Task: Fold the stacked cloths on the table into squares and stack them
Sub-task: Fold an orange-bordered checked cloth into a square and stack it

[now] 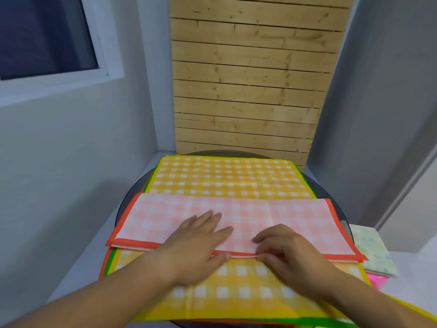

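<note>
Table (129, 200): round, dark, glassy; rim visible to left and right of the cloths.
Stack of cloths (107, 263): spread flat over most of the table; green and orange borders of lower layers visible at the left edge.
Yellow cloth (224, 176): checked, unfolded, uppermost flat layer of the stack.
Orange cloth (295, 223): checked, orange-bordered, folded into a long strip lying crosswise over the middle of the yellow cloth, both bordered long edges towards the near side.
Left hand (198, 247): flat, fingers straight and spread, pressed on the strip left of centre; thumb at the near border.
Right hand (290, 252): fingers curled, thumb and forefinger pinching the near border just right of the left thumb; rest of the strip stretching away to either side of the pinch.
Pale patterned cloth (371, 252): off the table's right edge, on top of something pink (376, 280).
Wooden slat panel (250, 79): upright behind the far edge.
</note>
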